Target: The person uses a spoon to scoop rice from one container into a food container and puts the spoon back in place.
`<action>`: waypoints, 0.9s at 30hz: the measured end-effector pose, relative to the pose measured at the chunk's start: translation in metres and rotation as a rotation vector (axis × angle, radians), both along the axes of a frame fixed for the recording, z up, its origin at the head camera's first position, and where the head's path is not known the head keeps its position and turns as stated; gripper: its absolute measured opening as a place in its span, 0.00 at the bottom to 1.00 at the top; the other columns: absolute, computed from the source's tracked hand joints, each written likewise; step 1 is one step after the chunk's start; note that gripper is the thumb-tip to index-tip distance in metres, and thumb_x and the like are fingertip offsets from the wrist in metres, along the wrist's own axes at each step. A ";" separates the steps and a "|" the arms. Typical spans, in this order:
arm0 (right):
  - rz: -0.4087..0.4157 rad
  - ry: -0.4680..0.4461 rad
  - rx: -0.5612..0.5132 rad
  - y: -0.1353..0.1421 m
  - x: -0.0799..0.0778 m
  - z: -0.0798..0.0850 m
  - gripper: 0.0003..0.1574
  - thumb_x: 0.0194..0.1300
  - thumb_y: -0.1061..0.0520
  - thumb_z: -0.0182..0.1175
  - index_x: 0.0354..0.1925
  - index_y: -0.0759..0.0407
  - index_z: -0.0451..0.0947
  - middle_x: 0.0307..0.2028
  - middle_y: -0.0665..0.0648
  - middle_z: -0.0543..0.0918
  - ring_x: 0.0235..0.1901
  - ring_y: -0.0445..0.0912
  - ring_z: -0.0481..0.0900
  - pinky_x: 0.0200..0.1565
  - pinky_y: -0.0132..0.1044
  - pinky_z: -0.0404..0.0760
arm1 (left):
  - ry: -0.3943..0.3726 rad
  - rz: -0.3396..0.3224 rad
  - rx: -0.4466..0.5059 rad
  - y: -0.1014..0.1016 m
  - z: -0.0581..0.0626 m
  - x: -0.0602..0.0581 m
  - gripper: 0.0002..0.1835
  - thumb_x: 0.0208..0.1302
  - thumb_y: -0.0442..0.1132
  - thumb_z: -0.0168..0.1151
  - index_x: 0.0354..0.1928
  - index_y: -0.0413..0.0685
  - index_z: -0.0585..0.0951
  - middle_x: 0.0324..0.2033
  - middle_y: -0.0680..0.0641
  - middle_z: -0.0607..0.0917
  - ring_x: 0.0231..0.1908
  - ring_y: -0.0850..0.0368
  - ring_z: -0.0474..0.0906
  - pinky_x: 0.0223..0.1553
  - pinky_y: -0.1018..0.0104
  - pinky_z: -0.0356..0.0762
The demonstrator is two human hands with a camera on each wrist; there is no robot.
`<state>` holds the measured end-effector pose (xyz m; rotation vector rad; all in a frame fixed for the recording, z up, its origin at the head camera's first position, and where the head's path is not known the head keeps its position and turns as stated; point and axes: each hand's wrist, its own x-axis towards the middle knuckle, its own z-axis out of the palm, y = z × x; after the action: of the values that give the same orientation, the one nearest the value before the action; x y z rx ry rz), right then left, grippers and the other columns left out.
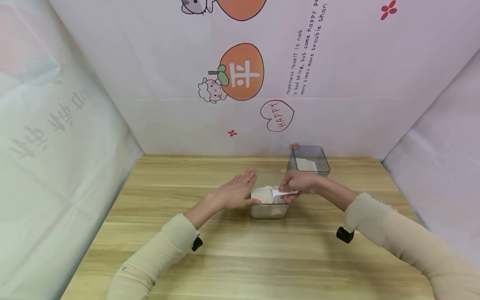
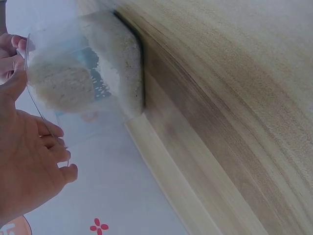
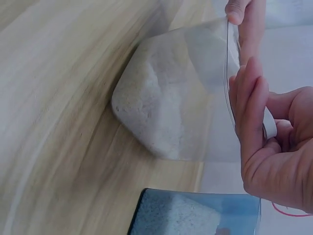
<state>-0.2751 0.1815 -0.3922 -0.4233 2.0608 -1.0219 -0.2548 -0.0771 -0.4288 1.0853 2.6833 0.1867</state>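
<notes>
A clear square container (image 1: 268, 211) with rice in it stands on the table. My left hand (image 1: 237, 193) rests at its left side, the thumb on the near rim and the fingers stretched out along the rim. With my right hand (image 1: 295, 183) I pinch the handle of a white scoop (image 1: 277, 193). The scoop's bowl, heaped with rice (image 1: 262, 194), is level at the container's mouth. Through the clear wall in the left wrist view, the heaped rice (image 2: 61, 82) shows apart from the rice lying lower down. My right fingers (image 3: 252, 98) touch the rim.
Behind my right hand, a bluish see-through container (image 1: 309, 153) holds more rice, close to the back wall. The wooden table (image 1: 225, 258) meets printed fabric (image 1: 180, 112) at the back, with pale fabric sides to left and right.
</notes>
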 end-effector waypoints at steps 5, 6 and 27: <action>-0.068 -0.032 -0.049 0.005 0.005 -0.001 0.17 0.74 0.64 0.51 0.36 0.78 0.80 0.20 0.50 0.83 0.23 0.36 0.80 0.26 0.23 0.77 | 0.008 -0.002 0.001 0.000 -0.001 0.000 0.53 0.70 0.72 0.41 0.79 0.37 0.45 0.80 0.43 0.35 0.80 0.49 0.32 0.79 0.50 0.42; -0.080 -0.035 -0.054 0.007 0.006 -0.001 0.17 0.74 0.64 0.51 0.37 0.78 0.80 0.21 0.50 0.83 0.23 0.36 0.80 0.26 0.23 0.77 | 0.008 -0.003 0.002 0.000 -0.001 0.000 0.53 0.70 0.72 0.41 0.79 0.37 0.45 0.80 0.43 0.34 0.80 0.49 0.32 0.79 0.50 0.42; -0.206 -0.091 -0.217 0.036 0.014 -0.018 0.18 0.77 0.65 0.46 0.45 0.80 0.78 0.31 0.56 0.85 0.28 0.37 0.83 0.31 0.25 0.82 | -0.005 -0.008 0.024 0.001 0.000 0.001 0.52 0.71 0.68 0.45 0.78 0.35 0.43 0.79 0.42 0.33 0.80 0.47 0.33 0.78 0.48 0.42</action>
<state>-0.2606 0.2173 -0.4100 -0.2709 1.9484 -1.3703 -0.2533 -0.0760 -0.4292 1.1009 2.6788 0.2208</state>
